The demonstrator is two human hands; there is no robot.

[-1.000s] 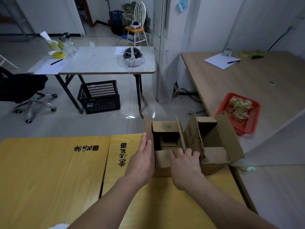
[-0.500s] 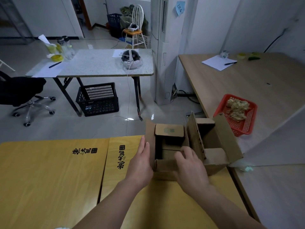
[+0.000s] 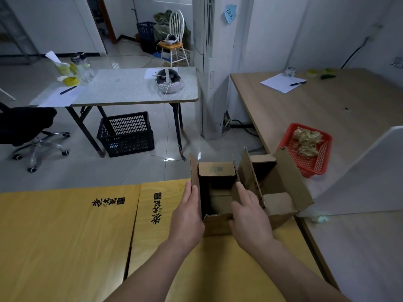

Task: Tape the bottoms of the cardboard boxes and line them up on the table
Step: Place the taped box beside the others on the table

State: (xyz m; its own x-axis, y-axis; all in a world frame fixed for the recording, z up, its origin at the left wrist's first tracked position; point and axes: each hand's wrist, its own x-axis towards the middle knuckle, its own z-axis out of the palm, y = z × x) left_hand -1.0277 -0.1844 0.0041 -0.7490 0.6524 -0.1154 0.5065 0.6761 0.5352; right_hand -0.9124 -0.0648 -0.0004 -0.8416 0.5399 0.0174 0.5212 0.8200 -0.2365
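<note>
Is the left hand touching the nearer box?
Touching. The head view shows the left hand pressed flat against the left wall of the box.

The open box (image 3: 220,171) at the near table's far edge is matt brown corrugated cardboard, its cut flap edges showing fluting. The near table (image 3: 65,236) is smooth yellow wood-grain laminate with a slight sheen. On the right, a matt pale wood-look table (image 3: 305,110) carries a red perforated plastic basket (image 3: 322,158). The far floor (image 3: 91,171) is glossy, reflective tile.
</note>
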